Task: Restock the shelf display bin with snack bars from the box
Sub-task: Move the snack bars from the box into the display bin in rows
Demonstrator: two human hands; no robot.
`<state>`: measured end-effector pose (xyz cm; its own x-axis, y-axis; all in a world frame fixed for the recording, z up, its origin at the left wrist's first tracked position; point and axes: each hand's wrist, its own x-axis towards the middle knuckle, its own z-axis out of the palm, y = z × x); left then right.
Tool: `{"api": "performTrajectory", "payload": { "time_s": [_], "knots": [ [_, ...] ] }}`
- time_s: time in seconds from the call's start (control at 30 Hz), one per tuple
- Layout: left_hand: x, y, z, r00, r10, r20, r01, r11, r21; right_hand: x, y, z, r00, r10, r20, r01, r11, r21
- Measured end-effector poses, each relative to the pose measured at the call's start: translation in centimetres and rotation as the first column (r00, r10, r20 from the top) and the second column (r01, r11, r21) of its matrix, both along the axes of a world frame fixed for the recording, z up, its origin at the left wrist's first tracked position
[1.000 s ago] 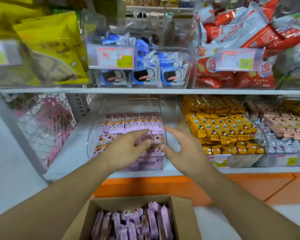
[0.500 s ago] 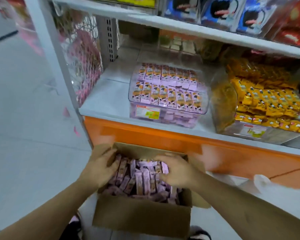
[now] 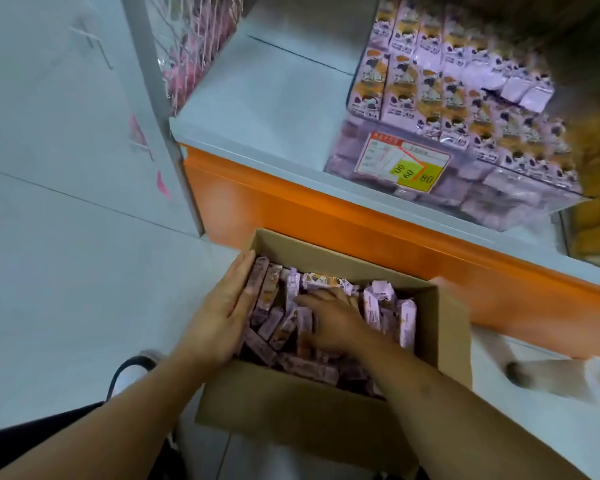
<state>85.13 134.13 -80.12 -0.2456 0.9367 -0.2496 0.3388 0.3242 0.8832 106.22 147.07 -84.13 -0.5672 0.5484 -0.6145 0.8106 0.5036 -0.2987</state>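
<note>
The white shelf [image 3: 267, 109] with its orange front edge carries the clear display bin [image 3: 471, 188], which already holds neat rows of purple-and-orange snack bars lying flat, with a price label [image 3: 404, 166] on its front wall. I judge the restocking well advanced but not finished, since the cardboard box [image 3: 291, 403] on the floor below is crowded with loose snack bars [image 3: 388, 306], many standing on end. Both hands are down in the box. The left hand [image 3: 226, 313] is open and flat, palm pressed against the bars at the box's left wall. The right hand [image 3: 329, 320] lies palm down on the middle of the pile, fingers curled among the bars; whether it grips any yet, I cannot tell.
</note>
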Motion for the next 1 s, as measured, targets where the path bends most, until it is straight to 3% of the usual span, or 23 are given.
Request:
{"api": "performTrajectory", "payload": {
  "time_s": [0.17,0.6,0.73,0.8,0.93,1.0],
  "knots": [
    [0.1,0.3,-0.6,1.000,0.008,-0.002,-0.008,1.000,0.027,0.3,0.8,0.2,0.997,-0.053,-0.048,0.048,0.995,-0.092],
    [0.2,0.4,-0.1,1.000,0.010,0.012,-0.010,1.000,0.012,-0.5,0.2,1.6,1.000,0.016,-0.021,-0.018,0.996,-0.088],
    [0.2,0.6,0.3,1.000,0.001,0.019,-0.001,1.000,-0.012,0.2,0.0,3.1,0.996,0.000,-0.084,-0.005,0.998,-0.060],
    [0.0,0.8,0.5,0.999,-0.002,-0.034,0.001,0.999,-0.046,0.8,0.1,4.3,0.994,-0.018,-0.108,0.013,0.999,-0.045],
    [0.1,1.9,3.5,0.931,-0.037,-0.362,0.003,0.996,-0.094,1.7,0.7,8.6,0.975,-0.117,-0.192,0.111,0.993,-0.042],
    [0.5,3.0,6.7,0.950,-0.140,-0.281,0.122,0.989,-0.079,1.9,1.2,11.5,0.959,-0.163,-0.231,0.154,0.987,-0.056]
  ]
}}
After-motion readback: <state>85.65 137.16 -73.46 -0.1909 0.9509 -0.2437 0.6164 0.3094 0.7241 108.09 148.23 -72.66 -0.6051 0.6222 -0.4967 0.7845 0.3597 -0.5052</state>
